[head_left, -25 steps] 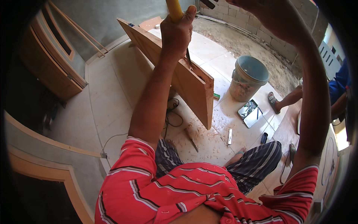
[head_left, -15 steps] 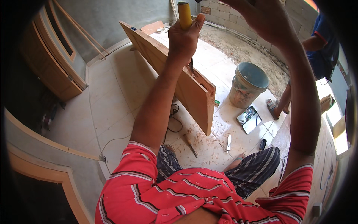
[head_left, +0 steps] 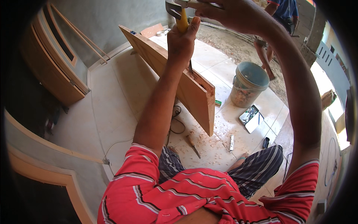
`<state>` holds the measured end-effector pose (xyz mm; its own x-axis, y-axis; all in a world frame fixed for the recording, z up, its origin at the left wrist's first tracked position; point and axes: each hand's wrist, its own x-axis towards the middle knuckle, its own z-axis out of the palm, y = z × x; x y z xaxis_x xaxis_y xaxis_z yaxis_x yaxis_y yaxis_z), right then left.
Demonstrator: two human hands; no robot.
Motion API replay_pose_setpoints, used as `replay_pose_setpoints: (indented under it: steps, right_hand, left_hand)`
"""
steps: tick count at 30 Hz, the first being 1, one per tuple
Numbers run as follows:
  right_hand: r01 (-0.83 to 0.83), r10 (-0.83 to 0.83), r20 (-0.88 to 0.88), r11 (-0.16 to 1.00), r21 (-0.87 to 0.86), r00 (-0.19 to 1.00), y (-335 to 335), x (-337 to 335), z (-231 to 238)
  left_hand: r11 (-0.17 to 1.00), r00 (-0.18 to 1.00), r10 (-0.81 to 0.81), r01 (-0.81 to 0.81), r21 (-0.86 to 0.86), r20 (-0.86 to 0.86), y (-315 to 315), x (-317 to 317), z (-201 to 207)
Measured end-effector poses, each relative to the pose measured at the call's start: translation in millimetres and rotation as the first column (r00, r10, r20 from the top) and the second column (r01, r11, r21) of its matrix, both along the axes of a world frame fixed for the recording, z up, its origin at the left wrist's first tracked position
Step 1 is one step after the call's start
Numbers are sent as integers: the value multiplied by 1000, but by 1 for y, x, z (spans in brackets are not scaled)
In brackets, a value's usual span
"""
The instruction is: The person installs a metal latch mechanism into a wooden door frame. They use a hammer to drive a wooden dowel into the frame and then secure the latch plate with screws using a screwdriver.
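Note:
My left hand [head_left: 180, 44] is closed around the yellow handle of a chisel [head_left: 182, 24], held upright. Below the fist, its blade meets the narrow edge of a wooden door panel [head_left: 201, 102], where the wood is cut into a recess. My right hand [head_left: 233, 14] grips a claw hammer [head_left: 174, 9] at the top of the view. The hammer's head is at the chisel's butt end, seemingly touching it. Part of the hammer's handle is hidden by my right fingers.
Wood shavings litter the tiles around another chisel-like tool [head_left: 193, 146] and a white strip [head_left: 232, 142]. A bucket [head_left: 250, 83], an open case [head_left: 251, 118] and a small black object [head_left: 266, 142] lie to the right. A person [head_left: 281, 15] is beyond; a cable [head_left: 178, 125] crosses the floor.
The hammer has come down and left onto the chisel's top, with my right hand lower. The other person has moved left and farther off. My left hand stays nearly in place.

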<state>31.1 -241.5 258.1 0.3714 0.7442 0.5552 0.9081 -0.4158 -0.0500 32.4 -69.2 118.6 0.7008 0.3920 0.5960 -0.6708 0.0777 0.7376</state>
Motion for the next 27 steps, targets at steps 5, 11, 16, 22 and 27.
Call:
replay_pose_setpoints:
  steps: [5, 11, 16, 22, 27]
  right_hand:
    - [105, -109, -115, 994, -39, 987, -12, -43, 10]
    - [55, -52, -287, 998, 4, 956, -39, -69, 15]
    - [106, -106, -8, 987, 121, 994, -53, -41, -12]
    - [223, -215, -70, 963, 152, 974, -59, -70, -9]
    - [265, -246, -211, 962, 64, 946, -61, -66, -2]
  left_hand:
    - [996, 995, 86, -87, -25, -42, -7, -13, -11]
    - [956, 958, -228, 254, 146, -174, 8, -5, -5]
    - [993, 991, -93, 86, -75, -95, 2, -15, -9]
    - [988, 994, -102, 98, -121, -28, -18, -32, -5]
    - [990, 993, -119, 118, -78, -6, -18, -35, -7]
